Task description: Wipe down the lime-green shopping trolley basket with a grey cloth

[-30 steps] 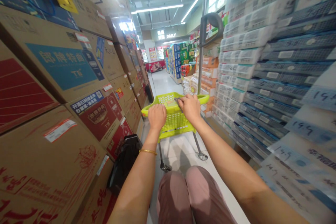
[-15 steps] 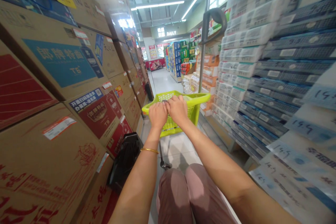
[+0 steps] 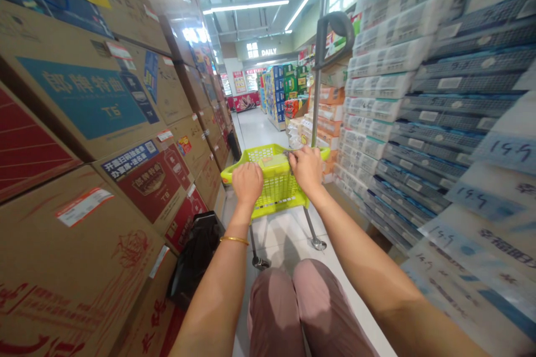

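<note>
A lime-green shopping cart (image 3: 276, 201) with grey legs and wheels stands in front of me in the aisle. My left hand (image 3: 247, 181) is closed around the left part of its handle. On the right part of the handle, my right hand (image 3: 307, 170) is closed too, set apart from the left. The green handle shows between the two hands. A gold bangle (image 3: 234, 240) circles my left wrist. A tall metal pole with a dark grey loop (image 3: 341, 39) rises behind the cart's right side.
Stacked cardboard cartons (image 3: 129, 240) line the left, with a black plastic bag (image 3: 196, 256) low beside them. Stacks of white packs (image 3: 377, 100) and grey-blue packs (image 3: 452, 122) line the right. The tiled floor (image 3: 257, 131) runs ahead to blue and green box displays (image 3: 278, 86).
My right hand has slid right along the handle, away from my left hand, which keeps its grip. The handle's middle and the right front wheel now show.
</note>
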Demonstrator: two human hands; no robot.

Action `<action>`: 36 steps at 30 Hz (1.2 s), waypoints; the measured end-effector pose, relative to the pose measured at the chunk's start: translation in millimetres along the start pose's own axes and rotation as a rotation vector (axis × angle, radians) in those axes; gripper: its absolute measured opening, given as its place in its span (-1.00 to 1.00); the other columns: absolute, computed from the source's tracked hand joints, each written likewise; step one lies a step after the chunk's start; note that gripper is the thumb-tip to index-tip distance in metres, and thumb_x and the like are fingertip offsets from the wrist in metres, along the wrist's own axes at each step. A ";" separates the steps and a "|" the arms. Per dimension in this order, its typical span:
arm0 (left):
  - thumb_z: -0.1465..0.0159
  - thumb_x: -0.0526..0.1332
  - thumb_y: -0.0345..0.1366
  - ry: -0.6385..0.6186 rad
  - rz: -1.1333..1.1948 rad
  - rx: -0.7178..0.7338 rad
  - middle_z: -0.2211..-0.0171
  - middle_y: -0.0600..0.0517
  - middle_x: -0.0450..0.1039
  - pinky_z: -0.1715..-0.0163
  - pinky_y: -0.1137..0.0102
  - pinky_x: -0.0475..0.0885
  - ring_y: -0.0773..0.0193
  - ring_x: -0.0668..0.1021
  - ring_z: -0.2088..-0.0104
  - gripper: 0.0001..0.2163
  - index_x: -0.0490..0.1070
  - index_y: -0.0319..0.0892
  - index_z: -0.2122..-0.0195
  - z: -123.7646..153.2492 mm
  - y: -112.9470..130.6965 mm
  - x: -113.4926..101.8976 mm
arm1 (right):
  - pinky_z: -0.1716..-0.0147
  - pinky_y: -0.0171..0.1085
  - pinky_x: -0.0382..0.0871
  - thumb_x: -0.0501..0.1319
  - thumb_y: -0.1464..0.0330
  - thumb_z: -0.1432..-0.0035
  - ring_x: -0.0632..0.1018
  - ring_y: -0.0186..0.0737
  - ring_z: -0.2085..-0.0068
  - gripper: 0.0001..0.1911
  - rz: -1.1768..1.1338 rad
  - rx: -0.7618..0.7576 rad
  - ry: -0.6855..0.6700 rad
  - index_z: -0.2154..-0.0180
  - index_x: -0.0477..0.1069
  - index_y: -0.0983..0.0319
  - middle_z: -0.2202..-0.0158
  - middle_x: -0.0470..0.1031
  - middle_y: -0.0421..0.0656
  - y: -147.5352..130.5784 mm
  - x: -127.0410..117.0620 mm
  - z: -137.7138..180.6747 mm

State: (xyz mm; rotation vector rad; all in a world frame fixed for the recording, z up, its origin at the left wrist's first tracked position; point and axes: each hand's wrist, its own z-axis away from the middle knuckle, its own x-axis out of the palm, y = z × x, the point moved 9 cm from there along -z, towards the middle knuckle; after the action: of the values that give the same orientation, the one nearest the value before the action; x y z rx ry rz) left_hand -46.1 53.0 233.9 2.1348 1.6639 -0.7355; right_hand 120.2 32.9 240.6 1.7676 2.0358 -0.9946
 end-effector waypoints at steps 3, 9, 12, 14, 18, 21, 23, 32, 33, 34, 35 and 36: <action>-0.33 -0.16 -0.30 0.002 0.010 -0.004 0.48 -0.06 0.41 0.36 0.30 0.15 0.18 0.43 0.38 -0.64 0.34 -0.20 0.47 -0.1 2.3 -0.5 | 0.30 -0.23 0.08 0.01 0.25 -0.22 0.28 -0.13 0.20 -0.68 -0.021 -0.086 0.003 0.34 0.48 0.21 0.28 0.43 -0.09 -36.4 3.9 9.8; -0.33 -0.15 -0.29 -0.022 0.019 0.014 0.46 -0.06 0.43 0.35 0.31 0.17 0.18 0.44 0.37 -0.65 0.35 -0.20 0.45 1.1 -2.5 -1.8 | 0.28 -0.22 0.07 -0.02 0.22 -0.24 0.28 -0.15 0.18 -0.69 -0.078 -0.228 0.008 0.31 0.45 0.19 0.28 0.43 -0.10 -81.7 14.7 24.9; -0.34 -0.17 -0.28 -0.028 0.020 0.034 0.46 -0.07 0.43 0.35 0.30 0.17 0.18 0.45 0.37 -0.64 0.35 -0.20 0.45 1.6 -5.6 -2.1 | 0.29 -0.23 0.05 -0.05 0.22 -0.26 0.27 -0.18 0.20 -0.67 -0.067 -0.279 0.028 0.30 0.44 0.18 0.29 0.42 -0.10 -74.5 15.4 25.3; -0.34 -0.18 -0.27 -0.027 0.028 0.032 0.46 -0.09 0.42 0.34 0.30 0.17 0.17 0.45 0.36 -0.62 0.36 -0.21 0.45 1.5 -7.0 -1.8 | 0.29 -0.23 0.04 -0.04 0.21 -0.26 0.27 -0.18 0.21 -0.67 -0.051 -0.268 0.063 0.30 0.45 0.18 0.29 0.42 -0.11 -60.3 13.5 23.8; -0.33 -0.17 -0.28 -0.024 0.046 0.021 0.47 -0.09 0.42 0.34 0.30 0.17 0.17 0.45 0.36 -0.62 0.37 -0.21 0.46 0.9 -6.3 0.8 | 0.28 -0.23 0.04 -0.03 0.20 -0.25 0.27 -0.17 0.21 -0.67 -0.032 -0.200 0.144 0.31 0.45 0.19 0.29 0.43 -0.11 -25.4 8.2 19.8; -0.33 -0.17 -0.27 -0.019 0.053 0.012 0.46 -0.09 0.43 0.33 0.30 0.17 0.17 0.44 0.36 -0.62 0.37 -0.21 0.46 0.9 -4.9 3.0 | 0.27 -0.23 0.06 -0.03 0.21 -0.24 0.26 -0.17 0.22 -0.66 -0.043 -0.109 0.185 0.32 0.46 0.20 0.29 0.43 -0.10 -3.5 4.9 17.1; -0.33 -0.17 -0.26 -0.015 0.054 0.002 0.45 -0.09 0.43 0.33 0.30 0.16 0.17 0.44 0.36 -0.62 0.38 -0.21 0.46 1.2 -4.2 3.7 | 0.26 -0.23 0.07 -0.02 0.22 -0.24 0.26 -0.15 0.21 -0.67 -0.053 -0.047 0.197 0.31 0.46 0.20 0.29 0.43 -0.09 1.7 3.5 17.4; -0.32 -0.16 -0.29 -0.022 0.039 -0.013 0.46 -0.08 0.43 0.34 0.30 0.17 0.18 0.45 0.35 -0.65 0.37 -0.20 0.45 1.9 -2.5 3.1 | 0.21 -0.20 0.05 -0.06 0.27 -0.26 0.26 -0.13 0.12 -0.69 -0.075 -0.151 0.124 0.14 0.41 0.18 0.21 0.42 -0.07 -71.5 21.4 39.9; -0.32 -0.15 -0.29 -0.031 0.046 -0.010 0.45 -0.08 0.43 0.34 0.30 0.18 0.18 0.45 0.35 -0.65 0.37 -0.20 0.44 1.9 -3.7 3.7 | 0.20 -0.20 0.05 -0.06 0.27 -0.27 0.26 -0.13 0.12 -0.68 -0.072 -0.170 0.115 0.12 0.40 0.18 0.20 0.42 -0.07 -74.6 24.3 41.3; -0.32 -0.15 -0.29 -0.038 0.051 -0.006 0.45 -0.09 0.43 0.34 0.30 0.18 0.17 0.45 0.35 -0.65 0.38 -0.20 0.44 1.8 -4.9 4.1 | 0.20 -0.20 0.05 -0.06 0.27 -0.27 0.27 -0.14 0.12 -0.68 -0.067 -0.196 0.104 0.10 0.39 0.18 0.20 0.42 -0.06 -75.7 27.1 42.0; -0.32 -0.15 -0.29 -0.043 0.053 0.001 0.45 -0.09 0.44 0.34 0.30 0.18 0.18 0.45 0.35 -0.65 0.38 -0.20 0.45 1.5 -6.0 4.3 | 0.20 -0.21 0.05 -0.06 0.27 -0.27 0.27 -0.15 0.13 -0.68 -0.061 -0.228 0.093 0.09 0.38 0.17 0.19 0.42 -0.06 -75.0 29.5 42.2; -0.32 -0.15 -0.29 -0.042 0.053 0.006 0.45 -0.09 0.44 0.34 0.31 0.18 0.18 0.45 0.36 -0.65 0.38 -0.20 0.45 1.2 -7.2 3.9 | 0.20 -0.21 0.05 -0.05 0.26 -0.26 0.27 -0.16 0.13 -0.68 -0.055 -0.262 0.083 0.07 0.37 0.17 0.19 0.42 -0.06 -72.9 31.2 42.2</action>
State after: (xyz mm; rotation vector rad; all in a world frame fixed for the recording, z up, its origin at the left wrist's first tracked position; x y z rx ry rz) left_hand -52.5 57.3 231.0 2.1435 1.5796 -0.7656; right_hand 34.5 28.0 214.2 1.6479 2.1612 -0.6421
